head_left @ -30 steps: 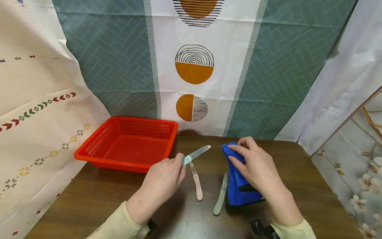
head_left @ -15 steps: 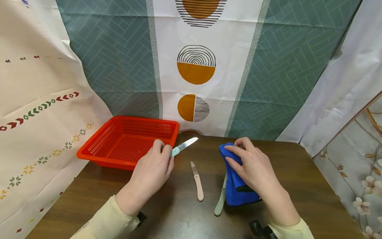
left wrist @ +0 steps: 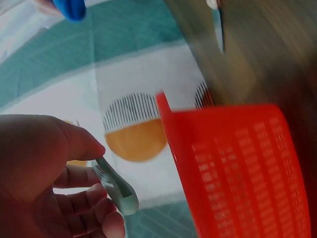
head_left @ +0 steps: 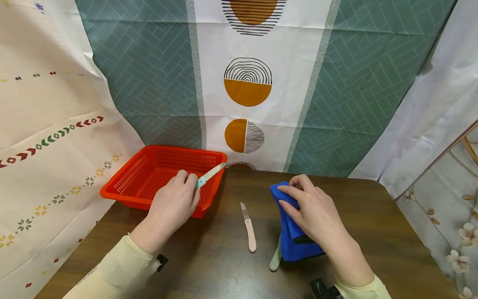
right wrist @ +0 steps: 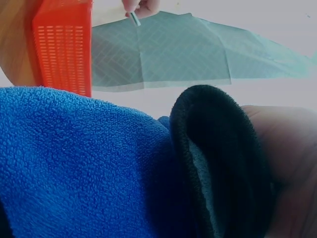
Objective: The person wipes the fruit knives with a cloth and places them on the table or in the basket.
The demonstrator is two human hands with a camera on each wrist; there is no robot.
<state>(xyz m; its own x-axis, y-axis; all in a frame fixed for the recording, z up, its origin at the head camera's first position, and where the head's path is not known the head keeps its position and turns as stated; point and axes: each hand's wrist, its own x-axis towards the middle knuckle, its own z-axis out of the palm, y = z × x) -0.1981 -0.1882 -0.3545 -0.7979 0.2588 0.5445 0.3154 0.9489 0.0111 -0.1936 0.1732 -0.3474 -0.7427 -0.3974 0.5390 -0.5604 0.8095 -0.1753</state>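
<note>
My left hand (head_left: 168, 205) grips a paring knife (head_left: 210, 173) by its mint handle, over the near right part of the red basket (head_left: 127, 200). Its blade points up and right across the basket's rim. In the left wrist view, the handle end (left wrist: 119, 191) pokes out between thumb and fingers. A blue towel (head_left: 293, 232), folded and dark-edged, is pinched in my right hand (head_left: 315, 207). A knife with a sage green handle (head_left: 276, 258) lies beside the towel, its blade hidden by it. Between the hands lies a pink-handled knife (head_left: 249, 233).
A brown wooden table (head_left: 216, 265) carries everything. Patterned cloth hangings (head_left: 164, 99) stand behind it and at both sides. The perforated basket sits at the back left, near the hanging cloth.
My left hand has carried the mint knife leftward, from above the table to above the basket. The right hand and towel have shifted slightly left, covering more of the green knife.
</note>
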